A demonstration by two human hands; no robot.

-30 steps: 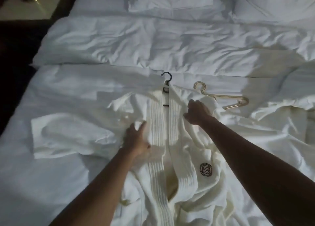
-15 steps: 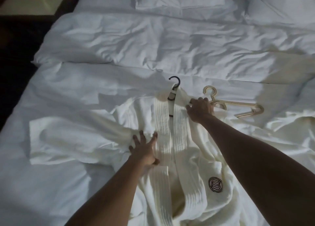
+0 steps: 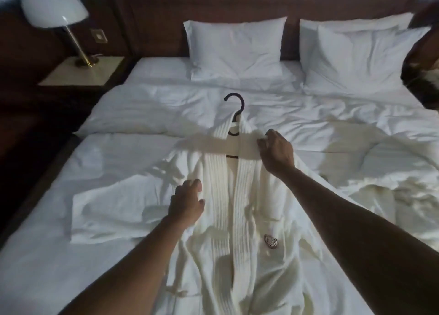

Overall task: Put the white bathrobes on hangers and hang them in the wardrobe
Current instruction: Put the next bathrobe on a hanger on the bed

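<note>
Bathrobe (image 3: 228,196): lying on the bed (image 3: 118,255), dark hanger (image 3: 235,110) hook protruding past its collar.
Left hand (image 3: 187,204): resting on the robe left of the lapel, fingers relaxed.
Right hand (image 3: 275,149): pinching the robe's shoulder right of the lapel.
Change: the tan hanger is no longer showing; pillows (image 3: 237,48) are appearing.

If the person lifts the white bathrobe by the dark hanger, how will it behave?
Probably floppy: the bathrobe lies in soft folds on the bed. Its sleeves would likely drop and swing. It may slip sideways, since only the hanger hook shows at the collar.
</note>
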